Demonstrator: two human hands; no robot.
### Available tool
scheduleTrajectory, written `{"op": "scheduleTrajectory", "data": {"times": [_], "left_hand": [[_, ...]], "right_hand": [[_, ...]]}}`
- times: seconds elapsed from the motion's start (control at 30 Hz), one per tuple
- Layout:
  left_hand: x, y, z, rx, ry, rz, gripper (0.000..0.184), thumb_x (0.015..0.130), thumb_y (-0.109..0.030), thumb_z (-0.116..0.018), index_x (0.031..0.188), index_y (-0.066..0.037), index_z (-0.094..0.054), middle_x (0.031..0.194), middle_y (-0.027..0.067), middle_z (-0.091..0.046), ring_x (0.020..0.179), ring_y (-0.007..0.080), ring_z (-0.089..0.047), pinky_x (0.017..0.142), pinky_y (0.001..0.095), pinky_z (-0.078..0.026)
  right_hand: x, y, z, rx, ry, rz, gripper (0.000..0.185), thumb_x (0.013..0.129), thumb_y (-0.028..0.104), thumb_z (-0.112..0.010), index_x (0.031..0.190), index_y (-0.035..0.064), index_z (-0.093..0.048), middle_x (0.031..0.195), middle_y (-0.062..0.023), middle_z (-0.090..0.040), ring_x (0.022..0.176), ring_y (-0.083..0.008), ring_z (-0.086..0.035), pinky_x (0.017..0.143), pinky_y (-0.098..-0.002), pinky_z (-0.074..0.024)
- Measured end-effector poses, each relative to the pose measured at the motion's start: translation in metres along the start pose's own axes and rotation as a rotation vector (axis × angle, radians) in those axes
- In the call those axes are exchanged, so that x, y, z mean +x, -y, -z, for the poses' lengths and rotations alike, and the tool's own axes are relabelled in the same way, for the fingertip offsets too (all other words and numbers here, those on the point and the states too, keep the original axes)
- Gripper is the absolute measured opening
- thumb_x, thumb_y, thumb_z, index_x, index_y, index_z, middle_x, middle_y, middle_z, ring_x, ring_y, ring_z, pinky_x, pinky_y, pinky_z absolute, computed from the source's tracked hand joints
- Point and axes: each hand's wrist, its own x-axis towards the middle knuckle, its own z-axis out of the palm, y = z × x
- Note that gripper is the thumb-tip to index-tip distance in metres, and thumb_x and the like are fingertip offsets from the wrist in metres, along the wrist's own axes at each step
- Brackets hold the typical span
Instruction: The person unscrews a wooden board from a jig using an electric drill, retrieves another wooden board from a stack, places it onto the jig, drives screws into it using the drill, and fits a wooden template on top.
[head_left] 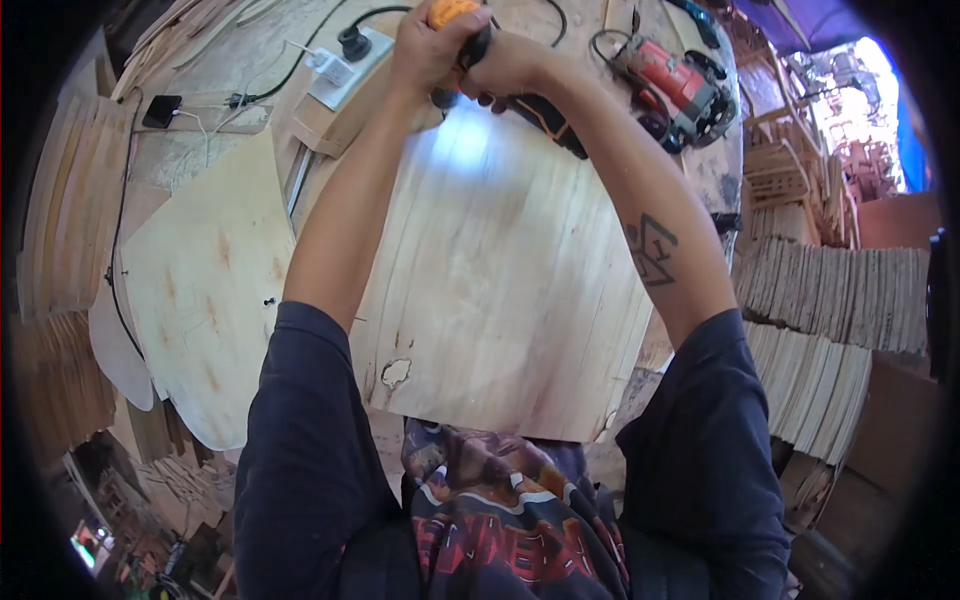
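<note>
Both my hands are closed on an orange and black power tool (455, 14) at the top of the view. My left hand (425, 50) wraps round its left side, and my right hand (505, 68) grips it from the right. A dark lower part of the tool reaches out below my right hand. A bright patch of light falls on the wooden board (510, 270) just below the tool. The board lies flat between my forearms and has a hole near its lower left corner. The tool's tip is hidden.
A red power tool (668, 80) lies at the upper right. A white power strip (350, 68) with plugs sits on a wooden block at the upper left, near a black phone (162, 111). Another pale board (210, 290) lies left. Stacked wood sheets (835, 295) stand right.
</note>
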Motion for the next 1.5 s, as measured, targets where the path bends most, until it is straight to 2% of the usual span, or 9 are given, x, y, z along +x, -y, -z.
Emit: {"op": "scheduleTrajectory", "data": {"times": [0.13, 0.47, 0.77, 1.13, 1.23, 1.33, 1.37, 1.43, 1.5], "left_hand": [[-0.001, 0.005, -0.003, 0.035, 0.014, -0.011, 0.029, 0.082, -0.025, -0.069, 0.093, -0.004, -0.053, 0.060, 0.0017, -0.048, 0.047, 0.0098, -0.044, 0.041, 0.0239, -0.037], [-0.008, 0.015, 0.008, 0.125, -0.015, -0.104, 0.025, 0.083, -0.024, -0.067, 0.090, -0.004, -0.054, 0.059, -0.0006, -0.048, 0.045, 0.0072, -0.042, 0.040, 0.0214, -0.035], [-0.011, 0.018, 0.008, 0.159, -0.084, -0.078, 0.021, 0.083, -0.022, -0.067, 0.084, -0.006, -0.054, 0.061, -0.0007, -0.050, 0.047, 0.0068, -0.044, 0.042, 0.0204, -0.036], [-0.021, 0.022, 0.006, 0.197, -0.112, -0.089, 0.025, 0.082, -0.025, -0.068, 0.086, -0.005, -0.055, 0.060, -0.0004, -0.052, 0.047, 0.0083, -0.046, 0.043, 0.0209, -0.038], [-0.037, 0.035, 0.020, 0.331, -0.146, -0.041, 0.027, 0.079, -0.026, -0.070, 0.090, -0.004, -0.060, 0.074, -0.0019, -0.058, 0.062, 0.0044, -0.052, 0.057, 0.0188, -0.044], [-0.037, 0.022, 0.017, 0.468, -0.145, 0.136, 0.055, 0.076, -0.034, -0.073, 0.118, -0.001, -0.055, 0.095, 0.0058, -0.062, 0.081, 0.0112, -0.058, 0.072, 0.0248, -0.049], [-0.042, 0.014, 0.019, 0.426, 0.000, 0.240, 0.070, 0.076, -0.043, -0.071, 0.128, -0.002, -0.048, 0.110, 0.0113, -0.060, 0.097, 0.0180, -0.058, 0.086, 0.0310, -0.046], [-0.070, -0.006, 0.013, 0.677, 0.085, -0.061, 0.077, 0.080, -0.048, -0.065, 0.135, -0.001, -0.039, 0.125, 0.0166, -0.052, 0.116, 0.0253, -0.050, 0.100, 0.0364, -0.036], [-0.135, -0.032, 0.001, 0.460, -0.074, -0.055, 0.077, 0.085, -0.047, -0.060, 0.139, 0.000, -0.032, 0.133, 0.0177, -0.045, 0.127, 0.0285, -0.040, 0.108, 0.0382, -0.026]], "right_hand": [[0.016, 0.000, 0.021, 0.013, 0.039, 0.199, 0.013, 0.071, 0.014, -0.062, 0.079, 0.0037, -0.066, 0.065, -0.0086, -0.061, 0.053, -0.0167, -0.057, 0.045, -0.0286, -0.0468], [0.002, 0.004, 0.016, -0.078, -0.053, 0.063, 0.026, 0.070, 0.025, -0.064, 0.076, -0.0002, -0.064, 0.063, -0.0103, -0.061, 0.052, -0.0183, -0.059, 0.047, -0.0302, -0.0465], [0.001, -0.003, -0.012, -0.066, -0.032, -0.055, 0.017, 0.069, 0.011, -0.062, 0.080, -0.0017, -0.061, 0.067, -0.0080, -0.060, 0.054, -0.0151, -0.058, 0.051, -0.0265, -0.0493], [-0.004, -0.010, -0.013, -0.028, 0.014, -0.001, 0.012, 0.069, 0.010, -0.061, 0.076, -0.0003, -0.060, 0.065, -0.0070, -0.060, 0.054, -0.0147, -0.058, 0.051, -0.0267, -0.0478], [-0.012, -0.002, -0.012, -0.030, 0.001, -0.107, 0.013, 0.069, 0.010, -0.062, 0.075, 0.0000, -0.060, 0.065, -0.0055, -0.060, 0.054, -0.0146, -0.058, 0.051, -0.0271, -0.0480], [-0.005, -0.009, -0.018, 0.074, -0.034, -0.086, 0.018, 0.067, 0.014, -0.064, 0.079, 0.0005, -0.061, 0.067, -0.0072, -0.061, 0.054, -0.0150, -0.058, 0.052, -0.0274, -0.0498], [-0.019, -0.012, -0.023, 0.117, -0.092, -0.008, 0.024, 0.069, 0.019, -0.065, 0.085, 0.0021, -0.062, 0.071, -0.0075, -0.062, 0.055, -0.0158, -0.059, 0.054, -0.0289, -0.0497], [-0.033, -0.042, -0.038, 0.136, -0.201, 0.046, 0.032, 0.069, 0.021, -0.067, 0.096, 0.0039, -0.062, 0.076, -0.0086, -0.065, 0.057, -0.0172, -0.060, 0.058, -0.0304, -0.0502], [-0.087, -0.075, -0.058, 0.296, -0.313, 0.102, 0.040, 0.067, 0.015, -0.068, 0.105, 0.0037, -0.060, 0.086, -0.0085, -0.066, 0.080, -0.0203, -0.064, 0.073, -0.0301, -0.0508]]}}
